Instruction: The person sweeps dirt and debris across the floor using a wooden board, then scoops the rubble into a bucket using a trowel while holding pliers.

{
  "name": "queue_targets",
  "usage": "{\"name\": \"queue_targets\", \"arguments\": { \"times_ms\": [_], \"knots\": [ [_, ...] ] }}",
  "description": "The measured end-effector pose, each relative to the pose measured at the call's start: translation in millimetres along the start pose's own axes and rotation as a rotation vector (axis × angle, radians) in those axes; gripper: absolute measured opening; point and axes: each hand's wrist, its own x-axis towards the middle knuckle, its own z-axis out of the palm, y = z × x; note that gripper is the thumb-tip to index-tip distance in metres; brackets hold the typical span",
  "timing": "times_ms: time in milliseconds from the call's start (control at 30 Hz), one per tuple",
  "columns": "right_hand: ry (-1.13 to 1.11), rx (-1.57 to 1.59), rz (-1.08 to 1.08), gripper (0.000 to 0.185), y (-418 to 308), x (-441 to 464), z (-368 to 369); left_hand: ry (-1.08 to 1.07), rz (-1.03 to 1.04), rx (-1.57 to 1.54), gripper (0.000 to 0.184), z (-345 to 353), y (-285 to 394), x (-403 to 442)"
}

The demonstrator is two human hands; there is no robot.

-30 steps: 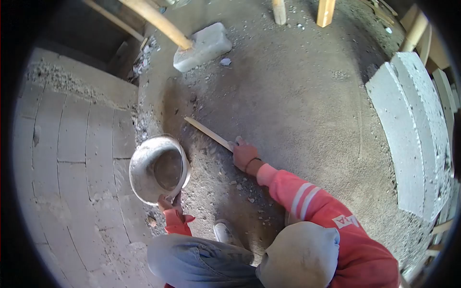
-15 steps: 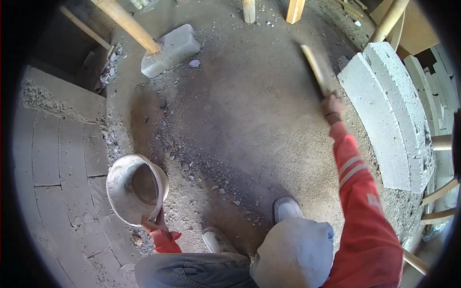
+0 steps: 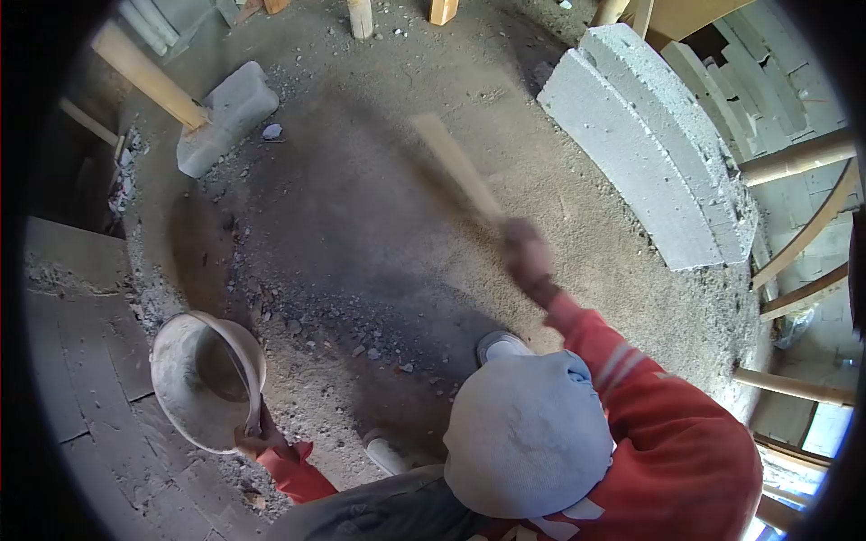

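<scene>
At the lower left is a pale, dusty bucket (image 3: 177, 388), tilted so that I see into its mouth. My left hand (image 3: 260, 438) is closed on the near part of its rim. A flat, light wooden stick (image 3: 458, 167) is in the closed grip of my right hand (image 3: 525, 254), out over the middle of the floor. The stick slants up and to the left, and both it and the hand are smeared by motion. Whether its tip touches the floor, I cannot tell.
Rubble (image 3: 361, 329) lies scattered near the feet. Grey blocks (image 3: 622, 153) are stacked at right; more block masonry (image 3: 90, 361) is at left. A wooden post (image 3: 149, 77) meets a loose block (image 3: 230, 117). A rounded grey cap-like shape (image 3: 532, 433) covers the lower middle.
My right hand has swung the wooden stick leftward and lower, away from the stacked blocks. The view has turned right; the bucket stays in my left hand.
</scene>
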Motion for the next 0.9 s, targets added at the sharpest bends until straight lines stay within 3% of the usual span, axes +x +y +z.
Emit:
{"name": "queue_targets", "arguments": {
  "times_ms": [100, 133, 167, 200, 233, 300, 333, 367, 400, 433, 467, 500, 567, 667, 700, 767, 800, 833, 867, 900],
  "knots": [
    [0.193, -0.439, 0.239, 0.035, 79.1, -38.3, -88.9, -0.094, 0.011, 0.023, 0.047, -29.1, -7.7, 19.5],
    [0.164, -0.463, 0.558, 0.038, 90.0, -48.0, -106.6, -0.071, 0.177, 0.272, 0.047, -51.8, -18.5, 45.1],
    [0.19, -0.485, 0.574, 0.038, 104.1, -65.4, -103.3, -0.065, 0.186, 0.28, 0.046, -40.1, -22.2, 40.5],
    [0.167, -0.624, 0.415, 0.041, 131.1, -88.2, -87.5, -0.059, 0.195, 0.289, 0.046, -27.3, -25.6, 34.7],
    [0.13, -0.76, 0.257, 0.043, 132.4, -98.1, -89.0, -0.046, 0.04, 0.072, 0.046, -3.2, -8.0, 4.1],
    [0.045, -0.508, 0.461, 0.047, 96.3, -97.1, -66.9, -0.071, 0.157, 0.142, 0.044, -6.1, -9.2, 10.4],
    [0.027, -0.473, 0.453, 0.047, 59.6, -84.4, -57.8, -0.082, 0.152, 0.141, 0.044, -4.7, -8.2, 12.4],
    [0.009, -0.436, 0.445, 0.048, 29.8, -74.3, -44.9, 0.04, 0.103, 0.153, 0.044, -2.4, -6.5, 14.8],
    [0.006, -0.406, 0.289, 0.044, 40.7, -77.7, -7.2, 0.093, 0.076, 0.162, 0.045, -10.0, -6.9, 27.8],
    [-0.069, -0.266, 0.341, 0.039, 11.5, -61.6, 7.0, 0.145, 0.048, 0.169, 0.045, -17.7, -7.5, 41.2],
    [-0.059, -0.206, 0.217, 0.037, -9.5, -48.5, 26.0, 0.066, -0.005, 0.185, 0.046, -44.8, -10.2, 76.9],
    [-0.051, -0.147, 0.087, 0.035, -25.8, -36.8, 39.3, -0.091, 0.114, 0.315, 0.046, -38.8, -13.0, 60.4],
    [-0.256, 0.094, 0.056, 0.033, -80.1, 6.8, 5.0, -0.376, 0.407, 0.512, 0.047, -21.3, -16.3, 19.6],
    [-0.113, -0.026, 0.0, 0.032, -57.3, 33.9, -22.8, -0.177, 0.28, 0.328, 0.047, 2.4, -16.5, 4.3],
    [0.002, -0.054, 0.038, 0.033, -51.9, 42.7, -72.5, -0.161, 0.275, 0.319, 0.047, 3.5, -17.2, 3.1],
    [0.243, -0.429, -0.172, 0.034, 27.5, 47.8, -163.3, -0.146, 0.272, 0.32, 0.047, 3.6, -18.2, 3.4],
    [0.283, -0.335, 0.024, 0.036, 40.3, 53.3, -226.1, -0.144, 0.273, 0.318, 0.047, 5.5, -20.4, 2.8],
    [0.349, -0.453, 0.072, 0.036, 48.9, 49.3, -284.2, -0.146, 0.264, 0.316, 0.047, 9.6, -21.6, 3.8],
    [0.47, -0.583, -0.035, 0.028, 80.6, 47.9, -333.2, -0.145, 0.263, 0.322, 0.047, 10.5, -25.6, 1.5],
    [0.521, -0.822, 0.073, 0.025, 88.3, 44.6, -372.8, -0.145, 0.263, 0.318, 0.047, 15.1, -25.1, 0.5]
  ]
}}
